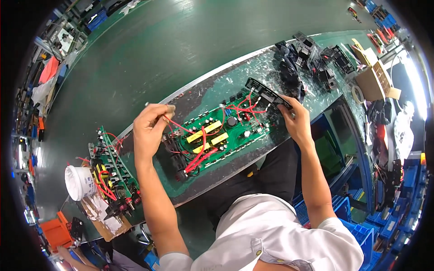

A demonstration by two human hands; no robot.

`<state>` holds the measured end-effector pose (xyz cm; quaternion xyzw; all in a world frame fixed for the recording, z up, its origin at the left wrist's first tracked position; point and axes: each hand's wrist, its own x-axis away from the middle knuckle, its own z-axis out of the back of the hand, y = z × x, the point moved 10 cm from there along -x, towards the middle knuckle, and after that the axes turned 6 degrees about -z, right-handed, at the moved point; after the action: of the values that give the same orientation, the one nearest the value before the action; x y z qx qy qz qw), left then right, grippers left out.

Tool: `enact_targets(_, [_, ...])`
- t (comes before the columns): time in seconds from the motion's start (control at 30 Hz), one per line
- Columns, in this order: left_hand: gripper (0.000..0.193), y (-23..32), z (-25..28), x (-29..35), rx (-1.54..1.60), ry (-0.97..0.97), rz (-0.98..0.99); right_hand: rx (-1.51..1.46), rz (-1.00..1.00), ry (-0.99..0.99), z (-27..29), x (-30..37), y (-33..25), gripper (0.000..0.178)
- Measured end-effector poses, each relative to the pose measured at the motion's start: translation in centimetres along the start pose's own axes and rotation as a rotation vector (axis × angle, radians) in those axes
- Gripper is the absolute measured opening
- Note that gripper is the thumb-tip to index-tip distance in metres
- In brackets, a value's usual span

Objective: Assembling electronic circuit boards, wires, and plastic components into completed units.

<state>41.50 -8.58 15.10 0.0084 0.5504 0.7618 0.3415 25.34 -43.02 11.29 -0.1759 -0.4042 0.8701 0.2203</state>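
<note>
On the bench in front of me lies a green circuit board (235, 132) with yellow-wrapped transformers (204, 131), a round black part and several red wires. My left hand (153, 123) is closed in a pinch over the board's left end, and a red wire (174, 122) runs from its fingers toward the board. Near the board's right end, my right hand (296, 118) grips the edge of a black slotted end panel (266, 92), held tilted. Red wires join this panel to the board. Black parts with thick red leads sit at the board's left end.
More wired green boards (113, 158) stand at the left beside a white tub (79, 182) and cardboard. Black plastic panels (334, 58) are piled at the far right, near an open cardboard box (373, 77) and a tape roll (357, 94). Another person's arm (74, 259) shows at lower left.
</note>
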Motion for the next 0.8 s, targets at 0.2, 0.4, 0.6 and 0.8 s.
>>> enact_targets(0.2, [0.017,3.2,4.5,1.5,0.127,0.468,-0.281,-0.006,0.123,0.099,-0.1,0.6,0.7,0.019])
enact_targets(0.4, [0.027,2.4,7.1,1.7,0.269,0.608,-0.081,0.004,-0.012,0.058,-0.6,0.4,0.5,0.024])
enact_targets(0.6, [0.025,10.1,1.0,-5.3,0.196,0.182,-0.084,-0.034,-0.092,-0.022,0.2,0.2,2.0,0.032])
enact_targets(0.8, [0.012,14.0,-12.0,-4.5,-0.441,-0.401,-0.386,-0.061,0.110,0.002,5.0,2.6,-6.5,0.038])
